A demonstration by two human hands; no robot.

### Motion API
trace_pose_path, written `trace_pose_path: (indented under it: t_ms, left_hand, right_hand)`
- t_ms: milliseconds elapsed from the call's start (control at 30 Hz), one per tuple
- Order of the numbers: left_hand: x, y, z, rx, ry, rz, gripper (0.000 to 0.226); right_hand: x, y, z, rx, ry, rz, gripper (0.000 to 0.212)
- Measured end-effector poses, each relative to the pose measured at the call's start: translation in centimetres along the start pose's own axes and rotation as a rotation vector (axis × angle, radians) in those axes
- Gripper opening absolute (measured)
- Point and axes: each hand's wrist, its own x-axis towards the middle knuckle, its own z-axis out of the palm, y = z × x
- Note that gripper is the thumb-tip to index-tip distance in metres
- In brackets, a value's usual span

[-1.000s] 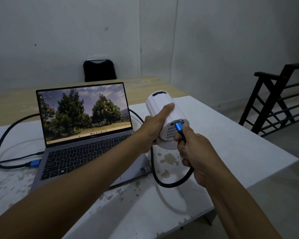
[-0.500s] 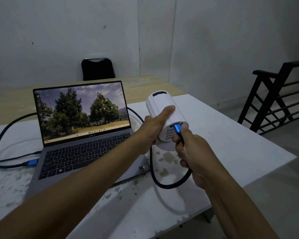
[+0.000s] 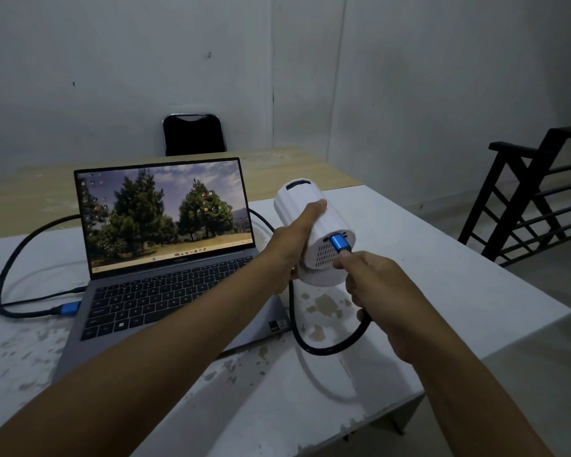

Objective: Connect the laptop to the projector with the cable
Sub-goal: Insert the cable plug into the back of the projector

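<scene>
An open grey laptop [image 3: 165, 258] with a tree wallpaper sits on the white table [image 3: 442, 291]. My left hand [image 3: 290, 245] grips the side of the white cylindrical projector [image 3: 314, 222], which is tilted with its rear face toward me. My right hand [image 3: 376, 291] holds the black braided cable [image 3: 330, 344] just behind its blue plug [image 3: 339, 246], and the plug's tip sits at a port on the projector's rear. The cable's other blue plug [image 3: 69, 308] meets the laptop's left side.
A black chair [image 3: 193, 135] stands behind a wooden table [image 3: 277, 166] at the back. A black metal railing [image 3: 534, 192] runs along the right. The white table's front and right edges are close to my arms. Its paint is chipped in patches.
The view has shifted slightly. My right hand has slid a little back from the blue plug, so more of the plug shows at the projector's rear. The left hand keeps its hold.
</scene>
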Motion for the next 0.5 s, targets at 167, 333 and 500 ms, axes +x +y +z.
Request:
trace_pose_path:
  t_ms: [167, 333, 500]
  left_hand:
    - [-0.1, -0.3, 0.0, 0.017, -0.002, -0.015, 0.076]
    - [-0.1, -1.2, -0.2, -0.006, -0.028, -0.058, 0.073]
    - [0.3, -1.1, -0.3, 0.02, -0.047, -0.06, 0.074]
  right_hand:
    - [0.3, 0.8, 0.6, -0.12, 0.07, -0.1, 0.024]
    - [0.4, 1.1, 1.1, -0.091, 0.059, -0.08, 0.02]
    - [0.8, 1.4, 0.6, -0.128, 0.052, -0.041, 0.025]
